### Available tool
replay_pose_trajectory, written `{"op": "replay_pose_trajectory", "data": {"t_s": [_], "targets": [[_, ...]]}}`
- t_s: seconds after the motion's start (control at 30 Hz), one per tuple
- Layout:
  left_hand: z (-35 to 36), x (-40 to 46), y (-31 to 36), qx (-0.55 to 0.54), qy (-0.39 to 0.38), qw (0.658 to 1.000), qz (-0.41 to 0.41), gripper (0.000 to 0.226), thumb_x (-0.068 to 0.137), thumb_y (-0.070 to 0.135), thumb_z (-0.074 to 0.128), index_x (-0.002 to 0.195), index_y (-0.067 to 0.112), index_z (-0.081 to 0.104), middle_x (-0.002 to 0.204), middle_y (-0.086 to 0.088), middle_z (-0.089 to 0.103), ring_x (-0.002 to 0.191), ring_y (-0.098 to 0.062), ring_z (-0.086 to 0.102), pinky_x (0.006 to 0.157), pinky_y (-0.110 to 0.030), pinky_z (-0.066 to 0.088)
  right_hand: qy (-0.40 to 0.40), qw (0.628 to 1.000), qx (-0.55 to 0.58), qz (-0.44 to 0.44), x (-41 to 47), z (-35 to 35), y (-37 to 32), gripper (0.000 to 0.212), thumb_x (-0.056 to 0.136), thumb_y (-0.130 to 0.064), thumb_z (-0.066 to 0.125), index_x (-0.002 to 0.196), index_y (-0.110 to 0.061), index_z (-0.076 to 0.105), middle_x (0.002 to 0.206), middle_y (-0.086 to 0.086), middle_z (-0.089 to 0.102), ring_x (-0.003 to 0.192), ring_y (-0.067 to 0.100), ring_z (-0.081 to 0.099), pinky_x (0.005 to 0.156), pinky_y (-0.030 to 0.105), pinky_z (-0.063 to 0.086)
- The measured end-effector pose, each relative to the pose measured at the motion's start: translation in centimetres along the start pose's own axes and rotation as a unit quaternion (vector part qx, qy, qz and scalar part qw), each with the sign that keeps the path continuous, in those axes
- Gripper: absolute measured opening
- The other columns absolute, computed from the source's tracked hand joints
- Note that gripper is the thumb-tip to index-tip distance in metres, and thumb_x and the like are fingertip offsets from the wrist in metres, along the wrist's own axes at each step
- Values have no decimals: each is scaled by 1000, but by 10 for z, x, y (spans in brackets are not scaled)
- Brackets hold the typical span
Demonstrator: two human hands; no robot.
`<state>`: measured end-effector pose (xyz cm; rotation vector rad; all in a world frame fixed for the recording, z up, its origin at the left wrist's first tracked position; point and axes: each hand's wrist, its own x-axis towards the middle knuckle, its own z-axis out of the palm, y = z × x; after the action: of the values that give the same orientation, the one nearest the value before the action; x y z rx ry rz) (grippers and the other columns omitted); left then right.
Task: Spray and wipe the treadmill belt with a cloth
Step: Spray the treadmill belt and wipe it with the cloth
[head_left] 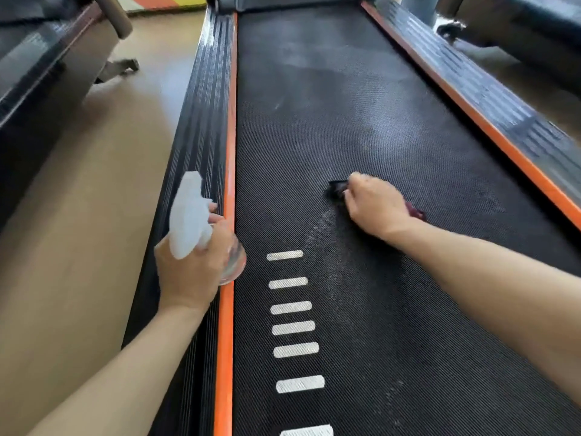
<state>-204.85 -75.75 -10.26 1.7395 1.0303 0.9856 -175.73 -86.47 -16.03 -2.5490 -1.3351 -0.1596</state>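
My right hand (374,204) presses a dark cloth (338,188) onto the belt (330,121), fingers curled round it, about mid-length and nearer the belt's right edge; a dark-red bit of cloth pokes out behind the wrist. My left hand (191,262) grips a spray bottle (190,215), white trigger head up, clear body low in the palm, held over the belt's left edge where the orange strip (231,127) runs. Hands well apart.

Surface: black ribbed belt w/ a column of white dashes (292,306) near its left edge, running toward the near end. Pale grey smears show on the far half & a faint speckled arc just near-side of the cloth.

Ribbed black side rails (204,105) flank the belt, each w/ an orange strip on the inner edge; the right rail (503,99) looks greyer, dusty or glare, can't tell which.

Room: tan wood-look floor (94,215) to the left, another machine's dark frame (41,67) at the far left, more dark gear at the far right. A striped orange-yellow patch shows at the far end, blurred.
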Motion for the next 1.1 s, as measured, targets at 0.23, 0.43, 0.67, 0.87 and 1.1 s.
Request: {"op": "replay_pose_trajectory", "data": {"t_s": [0.23, 0.43, 0.67, 0.87, 1.1], "targets": [[5, 3, -4, 5, 17, 999, 30, 16, 76, 44, 61, 78, 32, 71, 72, 6, 72, 72, 1, 68, 74, -9, 49, 9, 995, 46, -87, -61, 0, -75, 14, 94, -27, 50, 85, -16, 48, 82, 9, 59, 75, 33, 60, 68, 44, 47], [4, 7, -12, 13, 14, 999, 31, 33, 78, 40, 61, 80, 10, 74, 76, -9, 73, 76, -24, 71, 76, -40, 59, -67, 940, 71, -326, -93, -10, -98, 17, 99, -32, 44, 87, -19, 46, 84, 0, 54, 77, 23, 54, 75, 37, 44], [5, 9, -19, 15, 10, 999, 41, 45, 78, 44, 60, 76, 1, 70, 74, -15, 71, 71, -29, 69, 70, -40, 56, 6, 996, 18, -82, 41, 22, -77, 16, 99, -26, 46, 94, -12, 52, 95, 13, 64, 88, 37, 64, 74, 43, 46], [5, 11, -20, 26, 4, 998, 55, 46, 78, 46, 58, 74, 2, 70, 73, -12, 71, 72, -30, 69, 74, -37, 55, -14, 987, 42, -155, -26, 10, -105, 14, 96, -27, 50, 88, -15, 50, 85, 10, 60, 77, 34, 60, 69, 43, 46], [7, 12, -21, 51, 2, 995, 90, 44, 82, 43, 58, 73, 0, 68, 69, -12, 68, 68, -34, 67, 70, -52, 56, -117, 911, 63, -390, -69, -13, -90, 18, 101, -30, 44, 86, -19, 44, 86, 1, 55, 79, 23, 53, 77, 36, 43]]}}
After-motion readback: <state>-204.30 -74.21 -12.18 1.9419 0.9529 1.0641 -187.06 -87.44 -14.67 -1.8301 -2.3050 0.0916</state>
